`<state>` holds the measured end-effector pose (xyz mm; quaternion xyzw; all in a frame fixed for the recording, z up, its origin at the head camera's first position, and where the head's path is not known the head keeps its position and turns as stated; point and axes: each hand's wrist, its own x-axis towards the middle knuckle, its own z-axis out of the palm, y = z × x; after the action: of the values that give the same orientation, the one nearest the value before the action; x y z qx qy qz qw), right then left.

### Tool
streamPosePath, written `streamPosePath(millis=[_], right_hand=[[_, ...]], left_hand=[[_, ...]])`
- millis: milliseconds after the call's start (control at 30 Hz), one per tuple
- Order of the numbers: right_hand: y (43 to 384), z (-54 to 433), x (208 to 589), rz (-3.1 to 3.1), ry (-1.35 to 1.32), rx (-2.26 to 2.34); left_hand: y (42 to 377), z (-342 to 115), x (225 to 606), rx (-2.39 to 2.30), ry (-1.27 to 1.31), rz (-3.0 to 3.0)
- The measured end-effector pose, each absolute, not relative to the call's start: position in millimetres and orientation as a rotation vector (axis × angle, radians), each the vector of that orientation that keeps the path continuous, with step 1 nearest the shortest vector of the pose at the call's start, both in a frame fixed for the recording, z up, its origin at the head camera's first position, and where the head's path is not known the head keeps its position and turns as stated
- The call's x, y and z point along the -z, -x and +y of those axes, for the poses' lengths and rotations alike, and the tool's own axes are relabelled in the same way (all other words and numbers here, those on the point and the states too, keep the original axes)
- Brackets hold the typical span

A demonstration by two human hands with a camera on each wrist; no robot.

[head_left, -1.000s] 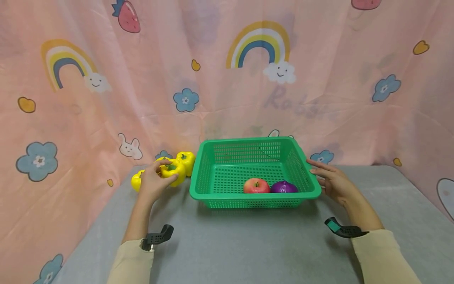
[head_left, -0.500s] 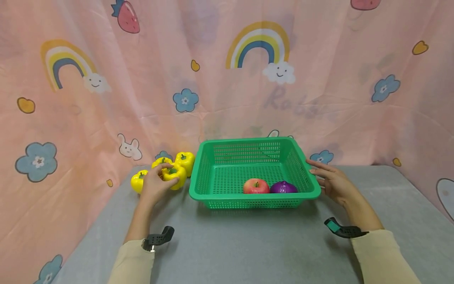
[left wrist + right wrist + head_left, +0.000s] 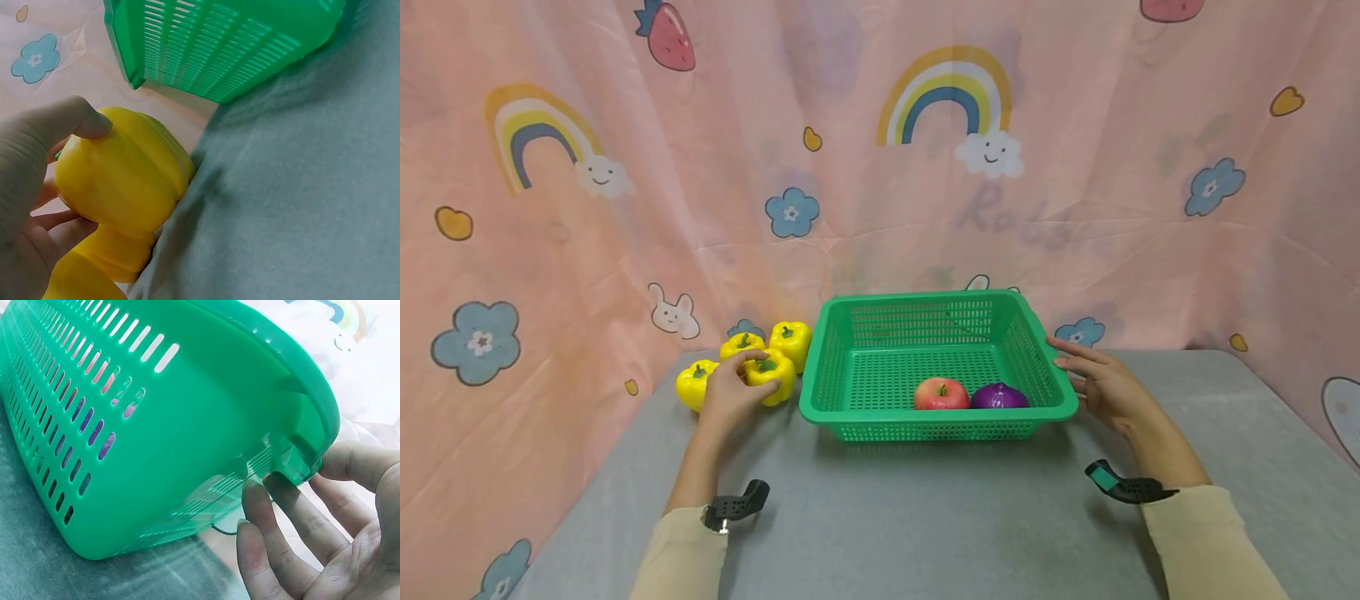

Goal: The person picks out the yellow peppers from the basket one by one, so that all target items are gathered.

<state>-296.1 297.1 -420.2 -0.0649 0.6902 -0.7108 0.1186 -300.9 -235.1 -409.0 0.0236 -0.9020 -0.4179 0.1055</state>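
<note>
My left hand (image 3: 730,392) holds a yellow bell pepper (image 3: 778,379) at the left of the basket. In the left wrist view the thumb lies on one side of this bell pepper (image 3: 119,169), with the fingers round the other. Beside and behind it are more yellow bell peppers (image 3: 790,336), close together. At the right end of the green basket (image 3: 925,414), my right hand (image 3: 1108,392) touches the outside with loosely extended fingers. The right wrist view has those fingertips by the rim (image 3: 328,425). Inside the basket, at its near side, are a red apple (image 3: 942,393) and a purple onion (image 3: 1000,395).
The basket stands on a grey table (image 3: 925,517), near its back edge. A pink patterned curtain (image 3: 865,250) hangs directly behind. Black wrist mounts (image 3: 741,500) sit at both forearms.
My left hand has come down slightly and to the right with the bell pepper, baring more of the ones behind. The right hand and the basket have stayed put.
</note>
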Motion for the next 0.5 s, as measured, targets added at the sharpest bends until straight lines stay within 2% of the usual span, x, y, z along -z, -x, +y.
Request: streamPosePath(millis=[500], right_hand=[[296.7, 297.5, 420.2, 2.015, 0.201, 2.081]], left_hand=[[304.2, -236.8, 418.5, 1.259, -0.108, -2.699]])
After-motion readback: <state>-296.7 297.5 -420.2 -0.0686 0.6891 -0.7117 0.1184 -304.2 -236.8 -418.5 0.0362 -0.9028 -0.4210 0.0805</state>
